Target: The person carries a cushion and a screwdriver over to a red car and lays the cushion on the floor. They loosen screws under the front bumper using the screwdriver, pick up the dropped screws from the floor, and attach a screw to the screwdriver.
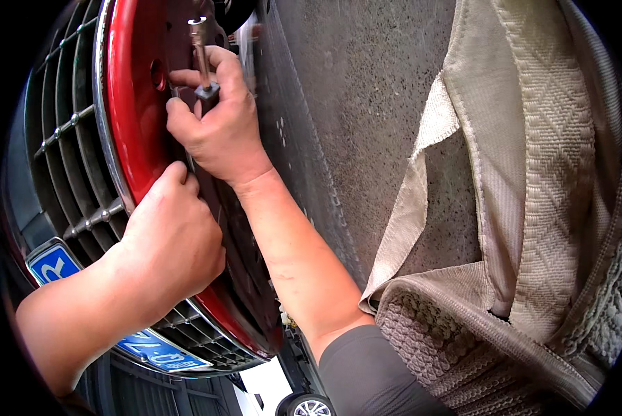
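Observation:
My right hand (221, 128) is closed around a socket tool (201, 59), with a shiny metal socket at its top and a dark square block at its base. Its thumb and fingertips are beside the inner edge of a red car panel (127, 90), close to a round hole (158, 74). Below it, my left hand (176, 232) lies across the panel with its fingers curled and pressed together. The back of this hand hides whatever is in its grip.
A dark grille with chrome bars (65, 128) runs along the left. A blue licence plate (162, 352) is partly covered by my left arm. Speckled grey floor (366, 90) spreads to the right, beside hanging beige straps and fabric (553, 159). Another car's wheel (311, 406) shows at the bottom.

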Motion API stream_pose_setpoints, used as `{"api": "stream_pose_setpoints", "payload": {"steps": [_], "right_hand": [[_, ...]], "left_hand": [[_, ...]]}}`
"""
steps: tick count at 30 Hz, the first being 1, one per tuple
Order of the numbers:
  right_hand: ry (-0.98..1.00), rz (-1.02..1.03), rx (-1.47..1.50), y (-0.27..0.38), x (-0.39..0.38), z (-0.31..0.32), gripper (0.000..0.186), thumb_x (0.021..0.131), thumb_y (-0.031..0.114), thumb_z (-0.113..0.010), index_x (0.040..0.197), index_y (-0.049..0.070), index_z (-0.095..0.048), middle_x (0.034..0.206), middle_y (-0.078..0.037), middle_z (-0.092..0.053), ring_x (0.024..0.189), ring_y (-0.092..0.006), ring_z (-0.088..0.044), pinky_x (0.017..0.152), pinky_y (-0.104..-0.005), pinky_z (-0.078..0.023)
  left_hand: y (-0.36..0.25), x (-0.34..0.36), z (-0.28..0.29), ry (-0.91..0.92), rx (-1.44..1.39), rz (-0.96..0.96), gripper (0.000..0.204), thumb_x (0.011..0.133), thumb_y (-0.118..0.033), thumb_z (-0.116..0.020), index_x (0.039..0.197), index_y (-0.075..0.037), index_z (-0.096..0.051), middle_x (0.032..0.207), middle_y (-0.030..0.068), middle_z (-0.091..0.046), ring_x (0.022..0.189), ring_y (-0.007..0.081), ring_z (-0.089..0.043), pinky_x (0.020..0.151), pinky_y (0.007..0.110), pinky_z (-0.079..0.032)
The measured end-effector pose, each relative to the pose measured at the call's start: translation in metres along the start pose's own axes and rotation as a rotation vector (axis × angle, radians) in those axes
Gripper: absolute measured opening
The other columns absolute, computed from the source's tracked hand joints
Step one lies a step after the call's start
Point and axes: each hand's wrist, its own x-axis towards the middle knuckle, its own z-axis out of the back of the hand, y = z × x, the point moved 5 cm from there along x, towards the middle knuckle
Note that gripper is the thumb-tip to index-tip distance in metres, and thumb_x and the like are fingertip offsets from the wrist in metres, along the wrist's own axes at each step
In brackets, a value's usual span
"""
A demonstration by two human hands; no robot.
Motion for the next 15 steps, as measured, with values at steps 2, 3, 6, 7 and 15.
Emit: {"api": "stream_pose_setpoints", "payload": {"steps": [2,3,6,7,15], "right_hand": [[-0.004,-0.016,0.023,-0.003,0.0,0.004,0.06,0.082,0.011,-0.072,0.135,0.003,-0.046,0.111,-0.013,-0.074,0.092,-0.0153,-0.069,0.083,-0.0302,-0.056],[-0.012,-0.025,0.036,-0.004,-0.002,0.007,0.059,0.082,0.011,-0.072,0.134,0.004,-0.045,0.111,-0.016,-0.074,0.099,-0.0235,-0.071,0.086,-0.0346,-0.057],[0.001,-0.154,0.123,-0.003,-0.007,0.003,0.059,0.083,0.012,-0.074,0.134,0.004,-0.045,0.117,-0.016,-0.072,0.111,-0.0289,-0.072,0.091,-0.0378,-0.057],[-0.055,-0.093,0.208,-0.006,-0.006,0.004,0.061,0.084,0.014,-0.076,0.134,0.003,-0.044,0.119,-0.014,-0.07,0.115,-0.0271,-0.071,0.092,-0.0361,-0.057],[-0.108,-0.191,0.062,0.001,-0.028,-0.002,0.062,0.082,0.012,-0.078,0.133,0.006,-0.044,0.104,-0.014,-0.074,0.072,-0.0135,-0.064,0.072,-0.0293,-0.054]], "left_hand": [[0.0,-0.004,0.003,-0.064,0.017,-0.007,0.032,0.083,-0.04,-0.067,0.071,-0.011,-0.075,0.072,0.0041,-0.07,0.088,0.0243,-0.063,0.097,0.038,-0.042],[0.0,-0.006,0.006,-0.125,0.032,-0.015,0.03,0.082,-0.039,-0.068,0.072,-0.011,-0.074,0.075,0.0045,-0.069,0.089,0.0243,-0.062,0.094,0.037,-0.044],[0.024,-0.022,0.054,-0.269,-0.095,0.049,0.02,0.077,-0.028,-0.076,0.084,-0.009,-0.073,0.091,0.0071,-0.069,0.103,0.0245,-0.061,0.101,0.039,-0.046],[0.04,-0.024,0.065,-0.337,-0.042,0.102,0.021,0.076,-0.022,-0.078,0.09,-0.008,-0.073,0.098,0.0081,-0.068,0.109,0.0251,-0.06,0.108,0.041,-0.044],[0.151,0.006,0.092,-0.267,0.304,0.195,0.028,0.083,-0.03,-0.071,0.1,-0.009,-0.078,0.109,0.0148,-0.071,0.109,0.0237,-0.067,0.103,0.039,-0.048]]}}
